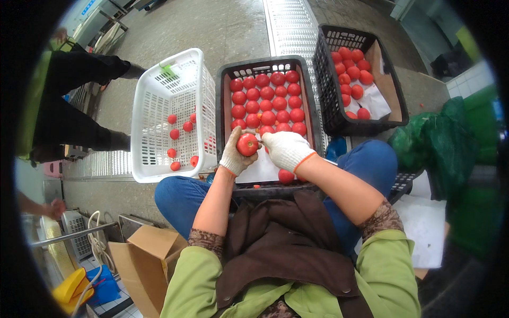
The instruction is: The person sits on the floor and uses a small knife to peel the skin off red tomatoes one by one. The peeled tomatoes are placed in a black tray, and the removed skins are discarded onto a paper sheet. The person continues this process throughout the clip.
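Observation:
My left hand (234, 157), in a soiled knit glove, holds a red tomato (247, 144) with its stem end facing up. My right hand (289, 149), in a whiter knit glove, grips a thin tool whose dark tip (258, 140) reaches the tomato's edge; its handle is hidden in the fist. Both hands are over the near part of a black plastic crate (260, 61). Rows of tomatoes (267, 93) lie in it, and white paper (254, 169) shows at its near end. One loose tomato (286, 176) sits below my right hand.
Left stands a white plastic basket (139, 119) with several tomatoes (174, 134). Right is another black crate (332, 95) with tomatoes and paper. A person's dark-trousered legs (79, 103) are at far left. An open cardboard box (139, 266) and green netting (441, 143) lie nearby.

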{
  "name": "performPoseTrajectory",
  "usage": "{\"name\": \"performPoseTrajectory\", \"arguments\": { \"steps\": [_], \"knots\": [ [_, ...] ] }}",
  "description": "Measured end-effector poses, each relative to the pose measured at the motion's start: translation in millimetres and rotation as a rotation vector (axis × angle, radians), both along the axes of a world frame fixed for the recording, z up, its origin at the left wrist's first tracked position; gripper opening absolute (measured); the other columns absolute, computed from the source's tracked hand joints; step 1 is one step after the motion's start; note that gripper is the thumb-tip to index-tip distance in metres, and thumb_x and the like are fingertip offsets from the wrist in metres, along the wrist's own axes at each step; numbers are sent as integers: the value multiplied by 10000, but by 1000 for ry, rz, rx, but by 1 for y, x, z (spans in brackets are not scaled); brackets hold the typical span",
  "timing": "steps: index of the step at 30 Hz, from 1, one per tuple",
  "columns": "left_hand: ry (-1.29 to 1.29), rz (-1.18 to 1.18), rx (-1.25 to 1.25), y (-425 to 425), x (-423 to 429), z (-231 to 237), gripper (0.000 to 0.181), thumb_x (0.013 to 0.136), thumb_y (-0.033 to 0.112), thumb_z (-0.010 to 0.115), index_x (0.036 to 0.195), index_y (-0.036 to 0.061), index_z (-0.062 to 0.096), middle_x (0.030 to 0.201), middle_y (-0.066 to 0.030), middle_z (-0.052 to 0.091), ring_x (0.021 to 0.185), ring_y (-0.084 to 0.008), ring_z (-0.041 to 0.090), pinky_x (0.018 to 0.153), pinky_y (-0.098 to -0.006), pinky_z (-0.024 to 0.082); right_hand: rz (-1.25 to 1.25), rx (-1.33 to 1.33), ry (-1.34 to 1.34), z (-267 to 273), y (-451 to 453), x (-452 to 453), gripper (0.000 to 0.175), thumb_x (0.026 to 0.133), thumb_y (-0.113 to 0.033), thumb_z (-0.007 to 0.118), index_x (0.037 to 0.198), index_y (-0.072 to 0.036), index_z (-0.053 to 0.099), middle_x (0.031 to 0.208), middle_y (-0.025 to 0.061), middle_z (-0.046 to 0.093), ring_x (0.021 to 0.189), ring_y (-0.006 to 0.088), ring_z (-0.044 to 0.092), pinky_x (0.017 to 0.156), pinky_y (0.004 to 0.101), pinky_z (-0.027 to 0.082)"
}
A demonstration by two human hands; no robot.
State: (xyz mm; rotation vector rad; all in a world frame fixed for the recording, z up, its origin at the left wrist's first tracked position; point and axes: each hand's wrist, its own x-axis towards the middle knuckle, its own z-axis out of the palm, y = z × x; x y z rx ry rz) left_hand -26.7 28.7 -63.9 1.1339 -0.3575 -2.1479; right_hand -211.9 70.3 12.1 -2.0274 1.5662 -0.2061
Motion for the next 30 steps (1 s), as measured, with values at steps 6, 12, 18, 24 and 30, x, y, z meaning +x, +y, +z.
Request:
{"name": "performPoseTrajectory", "arguments": {
  "steps": [6, 12, 18, 24, 30],
  "knots": [
    [-62, -91, 1, 4, -3, 20, 378, 954, 496, 514, 976, 130, 604, 729, -151, 633, 395, -178, 491, 293, -223, 316, 4, 28, 42, 2, 5, -2, 206, 895, -136, 511, 1044, -65, 634, 916, 205, 696, 865, 384, 682, 754, 488, 535],
    [-264, -243, -54, 13, 0, 14, 316, 930, 443, 551, 975, 135, 608, 740, -100, 627, 447, -128, 507, 319, -212, 313, 134, 80, -59, -17, 9, 0, 223, 873, -118, 512, 987, -53, 693, 901, 219, 693, 868, 382, 683, 762, 460, 534],
    [-435, -305, -61, 23, -9, 13, 316, 916, 438, 562, 1006, 141, 622, 854, -54, 647, 625, -119, 618, 394, -235, 435, 33, 384, -305, -40, 14, 4, 208, 875, -133, 538, 955, -12, 688, 867, 211, 654, 795, 330, 623, 685, 416, 485],
    [-314, 107, -407, 31, -8, -14, 381, 962, 424, 497, 1021, 62, 599, 927, -129, 656, 830, -291, 693, 679, -377, 583, -520, 1230, -1188, -14, 17, 7, 201, 1005, -228, 515, 997, -36, 574, 681, -32, 465, 444, 12, 304, 368, 193, 236],
    [-310, -76, -399, 21, 7, -26, 316, 991, 415, 484, 1063, 116, 557, 974, -106, 659, 841, -235, 688, 570, -384, 574, -396, 1021, -896, -12, 12, 8, 205, 995, -182, 456, 972, -17, 577, 716, 10, 547, 465, 63, 402, 401, 221, 325]
  ]
}}
